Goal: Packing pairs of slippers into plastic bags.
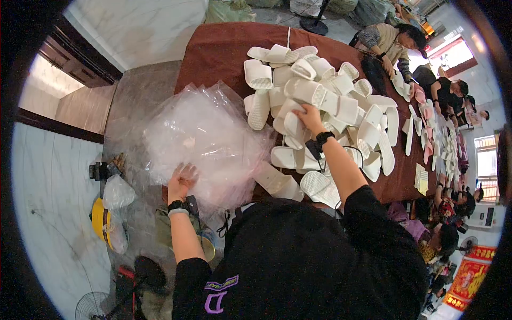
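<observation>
A heap of white slide sandals [341,109] covers the middle of the table with the dark red-brown cloth [213,50]. Reaching into the heap, my right hand [311,118] has its fingers closed on one white slide sandal [290,118]. To the left lies a loose stack of clear plastic bags [208,136], spread over the table's left side and edge. My left hand [183,180] is at the near left corner of the bags, its fingers apart and nothing gripped. Whether it touches the plastic is hard to tell. A watch or band is on each wrist.
Across the table's far right corner, a person [397,50] handles a white sandal. More people [450,96] and rows of white and pink sandals [426,114] extend to the right. A paper card [421,179] lies near the right edge. A fan [93,306] stands lower left.
</observation>
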